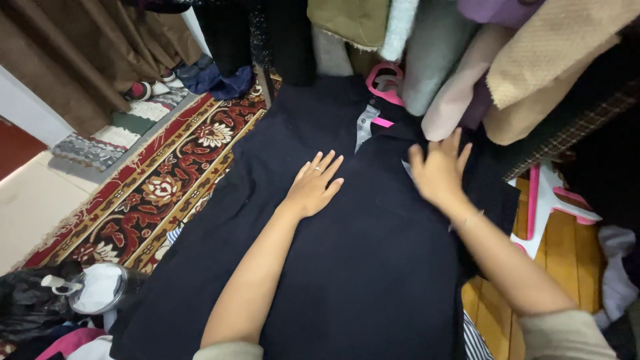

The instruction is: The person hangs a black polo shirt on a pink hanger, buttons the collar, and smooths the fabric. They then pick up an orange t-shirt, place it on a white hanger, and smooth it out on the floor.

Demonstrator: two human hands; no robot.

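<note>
A dark navy garment (pixel 347 267) lies spread flat across the floor, its collar end far from me with a grey inner lining (pixel 365 125) showing. A pink hanger (pixel 385 83) pokes out at the collar. My left hand (pixel 313 187) rests flat on the cloth near the middle, fingers apart, a ring on one finger. My right hand (pixel 438 170) presses flat on the cloth's right shoulder area, fingers spread. Neither hand holds anything.
A red patterned rug (pixel 160 193) lies to the left under the garment. Hanging clothes and fabric rolls (pixel 533 60) crowd the far right. A white and pink plastic stand (pixel 547 200) sits on the wooden floor at right. A glass jar (pixel 100 288) and a black bag (pixel 27 303) lie at lower left.
</note>
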